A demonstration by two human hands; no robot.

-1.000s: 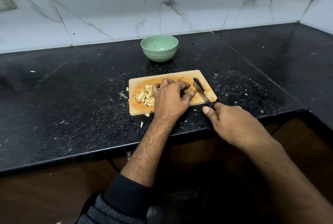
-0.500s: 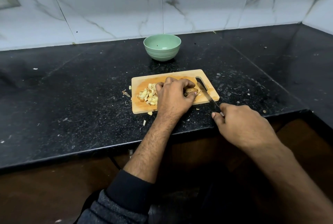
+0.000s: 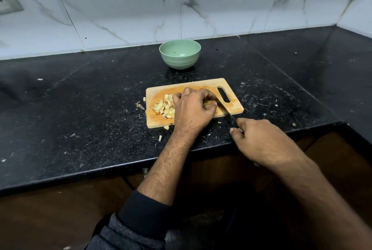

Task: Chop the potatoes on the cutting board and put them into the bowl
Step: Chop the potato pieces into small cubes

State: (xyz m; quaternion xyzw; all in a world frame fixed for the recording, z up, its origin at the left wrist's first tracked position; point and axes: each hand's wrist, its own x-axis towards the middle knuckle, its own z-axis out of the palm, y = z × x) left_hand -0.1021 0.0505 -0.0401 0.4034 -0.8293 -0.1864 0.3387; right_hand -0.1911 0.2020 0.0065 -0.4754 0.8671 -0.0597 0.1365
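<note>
Our left hand (image 3: 192, 109) curled over a potato piece (image 3: 207, 105) on the board (image 3: 233, 107), our right hand (image 3: 259, 139) at four o'clock gripping the knife (image 3: 228, 115).

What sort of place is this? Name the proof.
Likely a home kitchen: a black speckled stone counter against white marble-look wall tiles, with a wooden cutting board of chopped potato pieces and a green ceramic bowl.

A black speckled stone counter (image 3: 80, 113) runs along the far wall and turns toward the near right corner. White tiles with grey veins (image 3: 124, 6) cover the wall behind it (a switch plate (image 3: 9, 3) shows at far left). Dark brown cabinet fronts (image 3: 50, 215) sit beneath.
</note>
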